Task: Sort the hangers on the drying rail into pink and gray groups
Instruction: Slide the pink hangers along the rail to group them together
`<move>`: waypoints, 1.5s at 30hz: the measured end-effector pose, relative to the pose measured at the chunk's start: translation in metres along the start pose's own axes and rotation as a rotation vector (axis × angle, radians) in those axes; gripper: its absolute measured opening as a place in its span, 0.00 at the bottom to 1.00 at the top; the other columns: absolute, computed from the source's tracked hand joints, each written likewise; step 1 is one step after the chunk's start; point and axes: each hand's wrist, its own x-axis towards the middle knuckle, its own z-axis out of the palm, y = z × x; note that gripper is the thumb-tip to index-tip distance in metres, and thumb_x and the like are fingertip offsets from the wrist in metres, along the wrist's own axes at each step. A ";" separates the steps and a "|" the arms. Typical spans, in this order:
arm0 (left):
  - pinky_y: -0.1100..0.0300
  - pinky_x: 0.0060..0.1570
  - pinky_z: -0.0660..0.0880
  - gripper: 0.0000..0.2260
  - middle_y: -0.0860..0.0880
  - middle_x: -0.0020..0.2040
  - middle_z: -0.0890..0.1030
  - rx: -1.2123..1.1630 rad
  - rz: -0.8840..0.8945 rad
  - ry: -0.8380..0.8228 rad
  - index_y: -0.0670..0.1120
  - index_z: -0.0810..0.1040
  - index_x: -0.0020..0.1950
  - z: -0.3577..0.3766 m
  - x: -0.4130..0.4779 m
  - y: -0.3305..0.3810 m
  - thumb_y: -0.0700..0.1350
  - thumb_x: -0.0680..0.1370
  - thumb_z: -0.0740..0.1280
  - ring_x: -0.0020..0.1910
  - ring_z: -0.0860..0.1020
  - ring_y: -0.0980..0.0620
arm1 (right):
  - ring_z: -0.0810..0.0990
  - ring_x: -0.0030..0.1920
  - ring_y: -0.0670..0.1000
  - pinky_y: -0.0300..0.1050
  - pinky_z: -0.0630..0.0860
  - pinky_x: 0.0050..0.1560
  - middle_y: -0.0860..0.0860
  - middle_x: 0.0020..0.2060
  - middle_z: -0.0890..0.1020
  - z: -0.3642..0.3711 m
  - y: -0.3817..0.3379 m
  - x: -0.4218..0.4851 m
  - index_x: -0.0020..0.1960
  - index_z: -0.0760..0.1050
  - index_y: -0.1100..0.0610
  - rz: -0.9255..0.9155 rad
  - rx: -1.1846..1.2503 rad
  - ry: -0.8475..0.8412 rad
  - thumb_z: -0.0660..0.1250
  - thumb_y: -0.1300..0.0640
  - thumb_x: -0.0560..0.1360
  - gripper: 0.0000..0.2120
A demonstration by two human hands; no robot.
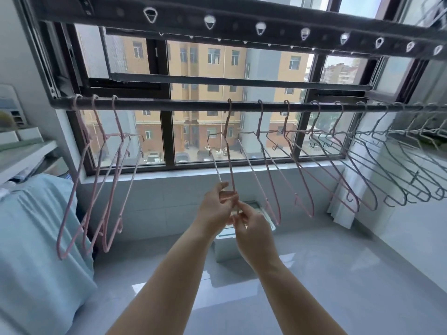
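A dark drying rail (188, 105) runs across in front of the window. Three pink hangers (113, 180) hang at its left end. A single pink hanger (228, 151) hangs near the middle; my left hand (215, 209) and my right hand (251, 228) both pinch its lower end. To its right hang several more pink hangers (297, 170), then several gray hangers (396, 170) bunched at the far right.
An upper rack bar with white hook loops (209, 21) runs overhead. A light blue cloth-covered object (36, 238) stands at the left beside a shelf (26, 153). A white box (227, 247) sits on the tiled floor below the window sill (193, 174).
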 end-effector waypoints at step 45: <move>0.69 0.47 0.70 0.11 0.53 0.47 0.80 0.104 0.136 0.134 0.46 0.76 0.56 -0.069 0.009 -0.018 0.35 0.75 0.64 0.47 0.77 0.59 | 0.81 0.33 0.47 0.43 0.80 0.39 0.53 0.31 0.82 0.061 -0.037 -0.005 0.45 0.79 0.54 -0.035 0.258 -0.196 0.58 0.69 0.73 0.15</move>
